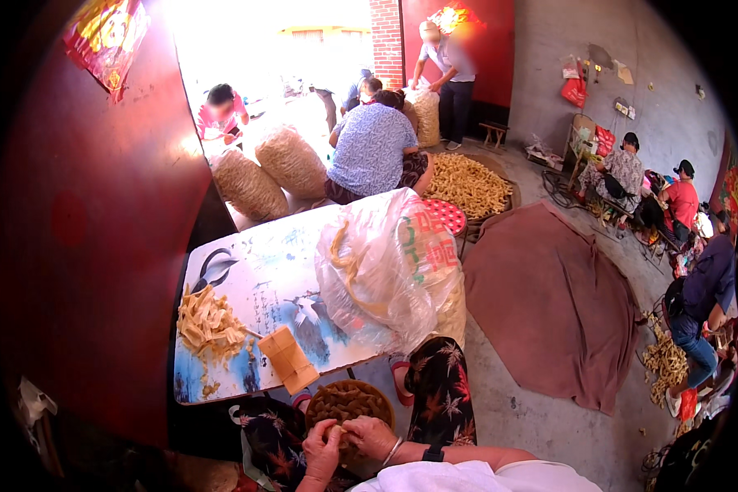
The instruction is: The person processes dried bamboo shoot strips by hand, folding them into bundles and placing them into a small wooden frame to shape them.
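Observation:
My left hand (pixel 322 453) and my right hand (pixel 371 436) meet over a round basket (pixel 390 407) between my knees. Fingers on both are bent and closed around a small yellowish-brown piece (pixel 342 430), mostly hidden by them; its kind I cannot make out. Knobbly brown finger-shaped pieces (pixel 346 399) fill the basket. Just beyond it stands a table (pixel 250 254) with a blue and white picture on top. A flat wooden block (pixel 287 359) juts over its near edge, beside a heap of pale strips (pixel 207 320).
A large clear plastic bag (pixel 377 271) covers the table's right part. Right of it, a brown cloth (pixel 549 303) lies on the floor. Farther off are full sacks (pixel 291 160), a broad heap of yellowish pieces (pixel 467 182) and several people, some seated along the right wall.

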The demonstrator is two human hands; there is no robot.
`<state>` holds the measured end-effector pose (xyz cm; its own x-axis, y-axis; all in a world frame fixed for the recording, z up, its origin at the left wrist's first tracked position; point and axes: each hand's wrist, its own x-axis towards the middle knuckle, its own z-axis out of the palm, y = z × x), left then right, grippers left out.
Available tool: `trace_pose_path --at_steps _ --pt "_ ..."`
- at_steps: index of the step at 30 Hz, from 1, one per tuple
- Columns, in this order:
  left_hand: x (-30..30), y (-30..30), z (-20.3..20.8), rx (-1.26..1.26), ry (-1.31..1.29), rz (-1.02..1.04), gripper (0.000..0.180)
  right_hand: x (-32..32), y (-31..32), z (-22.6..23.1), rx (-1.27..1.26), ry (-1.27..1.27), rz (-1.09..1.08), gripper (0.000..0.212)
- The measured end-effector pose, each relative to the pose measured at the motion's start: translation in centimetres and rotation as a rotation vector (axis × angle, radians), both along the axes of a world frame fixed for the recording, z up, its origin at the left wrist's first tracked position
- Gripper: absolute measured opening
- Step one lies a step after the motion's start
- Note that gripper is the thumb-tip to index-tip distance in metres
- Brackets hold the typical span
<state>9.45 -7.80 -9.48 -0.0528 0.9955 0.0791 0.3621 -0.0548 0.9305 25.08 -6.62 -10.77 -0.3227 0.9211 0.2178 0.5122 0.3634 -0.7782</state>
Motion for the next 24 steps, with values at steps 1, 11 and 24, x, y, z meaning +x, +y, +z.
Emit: trace_pose_path --at_steps 1,11,24 --pt "-0.3 0.0 -0.3 -0.067 -0.044 0.006 0.015 0.1 0.0 0.2 0.008 -0.027 0.006 0.014" --pt "0.0 0.0 -1.2 -0.387 -0.483 -0.251 0.017 -0.6 0.0 1.6 0.050 0.264 -0.102 0.012" --pt "1.0 0.0 2.6 0.322 0.427 -0.111 0.015 -0.4 0.2 2.0 -0.426 0.499 -0.265 0.011"
